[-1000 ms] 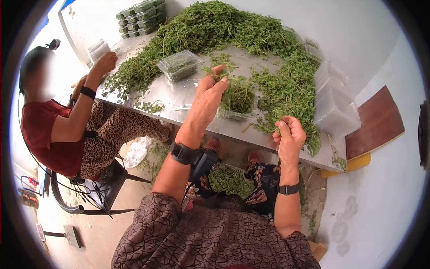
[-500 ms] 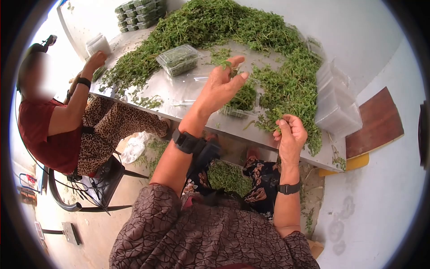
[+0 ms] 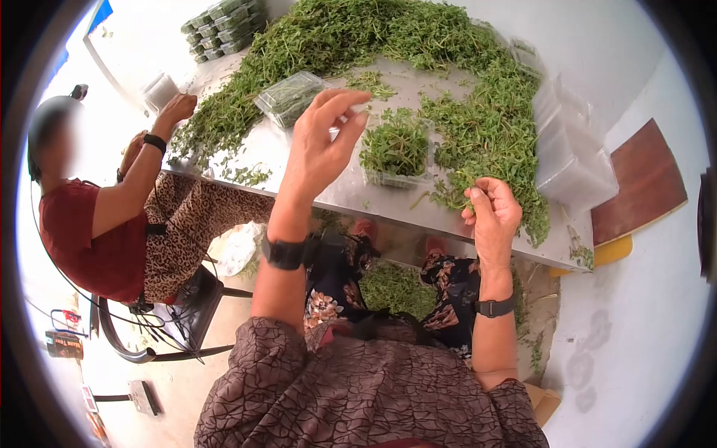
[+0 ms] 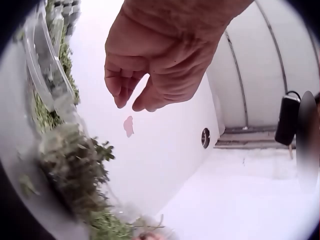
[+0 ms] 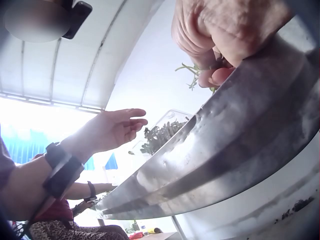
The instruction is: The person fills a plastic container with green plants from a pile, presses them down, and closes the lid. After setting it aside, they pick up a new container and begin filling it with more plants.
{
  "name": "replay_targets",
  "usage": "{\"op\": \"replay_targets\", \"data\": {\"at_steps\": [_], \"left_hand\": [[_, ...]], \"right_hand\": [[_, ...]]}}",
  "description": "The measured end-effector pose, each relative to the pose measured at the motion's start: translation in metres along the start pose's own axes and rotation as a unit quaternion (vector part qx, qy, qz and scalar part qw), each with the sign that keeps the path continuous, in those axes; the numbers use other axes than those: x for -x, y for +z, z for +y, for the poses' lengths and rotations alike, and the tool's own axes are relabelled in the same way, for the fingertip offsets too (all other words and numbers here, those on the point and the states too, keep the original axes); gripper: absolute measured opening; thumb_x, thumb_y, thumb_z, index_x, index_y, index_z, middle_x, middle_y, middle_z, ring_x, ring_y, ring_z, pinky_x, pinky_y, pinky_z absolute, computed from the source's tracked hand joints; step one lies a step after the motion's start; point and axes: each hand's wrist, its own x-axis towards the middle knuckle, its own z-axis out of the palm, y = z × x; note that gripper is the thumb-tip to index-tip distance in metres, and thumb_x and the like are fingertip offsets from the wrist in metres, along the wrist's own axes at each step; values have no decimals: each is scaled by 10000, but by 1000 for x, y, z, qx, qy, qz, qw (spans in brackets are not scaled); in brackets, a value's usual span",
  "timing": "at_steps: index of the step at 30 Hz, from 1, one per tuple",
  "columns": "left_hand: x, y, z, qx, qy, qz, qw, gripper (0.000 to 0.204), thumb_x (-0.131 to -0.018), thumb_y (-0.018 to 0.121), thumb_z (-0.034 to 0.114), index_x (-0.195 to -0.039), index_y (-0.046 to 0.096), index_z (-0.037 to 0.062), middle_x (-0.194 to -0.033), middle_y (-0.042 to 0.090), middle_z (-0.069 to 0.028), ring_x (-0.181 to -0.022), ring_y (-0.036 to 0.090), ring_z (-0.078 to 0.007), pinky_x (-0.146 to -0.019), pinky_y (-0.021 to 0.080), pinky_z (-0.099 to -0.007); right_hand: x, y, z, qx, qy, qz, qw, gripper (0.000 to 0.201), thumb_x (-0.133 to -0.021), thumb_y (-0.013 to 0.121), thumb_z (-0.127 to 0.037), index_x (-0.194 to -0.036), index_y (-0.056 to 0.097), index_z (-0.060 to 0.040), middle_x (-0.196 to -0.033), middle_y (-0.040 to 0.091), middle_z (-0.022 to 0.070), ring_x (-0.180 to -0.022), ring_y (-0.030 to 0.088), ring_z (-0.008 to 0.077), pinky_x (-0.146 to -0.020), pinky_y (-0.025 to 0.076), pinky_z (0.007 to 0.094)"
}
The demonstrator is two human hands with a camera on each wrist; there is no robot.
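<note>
My left hand [image 3: 320, 145] is raised over the table between two clear plastic boxes, its fingers loosely bent with nothing between them; the left wrist view shows a gap between thumb and fingertips. To its right, an open clear box [image 3: 396, 178] is filled with leafy green sprigs [image 3: 396, 142]. Behind the hand, a lidded box [image 3: 290, 97] of greens is partly covered by the fingers. At the table's front edge, my right hand [image 3: 494, 213] pinches a few green stems [image 5: 187, 72] between thumb and fingers, beside the heap of greens [image 3: 478, 134].
The large heap curves around the back and right of the metal table [image 3: 448, 220]. Nested empty clear boxes [image 3: 571, 160] stand at the right, near a reddish-brown board [image 3: 642, 183]. Filled boxes [image 3: 224, 30] are stacked at back left. Another person [image 3: 89, 216] sits at the left.
My left hand went from the open box toward the right, then swung back left and up; the sprig between its fingers is gone. The right hand keeps its pinch on the stems.
</note>
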Motion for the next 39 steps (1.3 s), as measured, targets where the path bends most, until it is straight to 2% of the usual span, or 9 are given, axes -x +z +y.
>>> {"op": "replay_targets", "data": {"at_steps": [2, 7, 12, 21, 27, 29, 35, 37, 39], "left_hand": [[13, -8, 1, -59, 32, -11, 998, 222, -855, 568, 23, -1053, 666, 35, -1022, 638, -117, -944, 612, -201, -811, 483, -289], [38, -2, -7, -97, 74, -83, 989, 189, -832, 585, -1, -993, 682, 18, -1033, 647, -129, -1008, 616, -267, -857, 497, -345], [38, 16, -12, -183, 114, -138, 967, 171, -849, 607, 109, -960, 684, 4, -1059, 650, -146, -1053, 584, -312, -1040, 352, -470], [43, 18, -5, -221, 145, -67, 962, 138, -817, 629, 94, -914, 688, 16, -1074, 650, -136, -1129, 551, -300, -1094, 273, -514], [65, 20, 8, -162, 217, 0, 963, 140, -755, 631, -9, -891, 663, 8, -1005, 668, -118, -988, 624, -305, -995, 427, -482], [75, 28, 12, -77, 208, -59, 973, 137, -753, 624, -27, -882, 657, 5, -1009, 668, -124, -986, 624, -311, -981, 442, -478], [81, 58, 20, -36, 234, -49, 970, 320, -722, 628, -65, -1029, 637, 22, -1131, 633, -137, -971, 628, -318, -851, 507, -408], [91, 57, 23, 7, 199, -143, 969, 337, -705, 622, -83, -1025, 639, 22, -1147, 627, -137, -938, 638, -294, -773, 528, -380], [99, 60, 11, 57, 204, -152, 966, 315, -700, 622, -71, -1003, 643, 10, -1091, 649, -144, -876, 654, -302, -712, 535, -370]], "right_hand": [[1, 2, -3, -2, 7, 3, 1000, 147, -895, 585, -95, -1004, 593, 3, -836, 633, 40, -569, 553, 51, -490, 431, 180], [0, 2, -3, -10, 12, 0, 1000, 146, -894, 587, -98, -1000, 593, 2, -830, 620, 25, -573, 551, 48, -490, 425, 180], [2, 3, -7, 10, 19, 2, 1000, 153, -896, 583, -90, -1009, 593, 13, -827, 618, 23, -573, 552, 49, -486, 421, 186], [2, 2, -4, 10, 7, -3, 1000, 139, -898, 581, -82, -993, 599, 17, -818, 624, 27, -571, 558, 49, -489, 428, 187], [1, 0, -1, -10, -2, -18, 1000, 128, -907, 560, -74, -993, 589, 18, -825, 633, 41, -572, 562, 47, -491, 438, 190], [1, 0, -1, -5, -1, -18, 1000, 129, -912, 545, -75, -993, 582, 18, -819, 633, 42, -566, 559, 48, -489, 439, 192], [-1, 0, -1, -11, -3, -30, 999, 112, -912, 538, -73, -978, 579, 8, -816, 634, 43, -560, 560, 55, -489, 441, 194], [-4, -2, -4, -7, -6, -24, 1000, 116, -911, 537, -73, -977, 580, 13, -816, 635, 47, -556, 561, 59, -477, 442, 193], [-6, -5, -8, -8, -19, -14, 1000, 122, -909, 531, -67, -978, 576, 22, -823, 637, 58, -552, 563, 63, -458, 439, 193]]}}
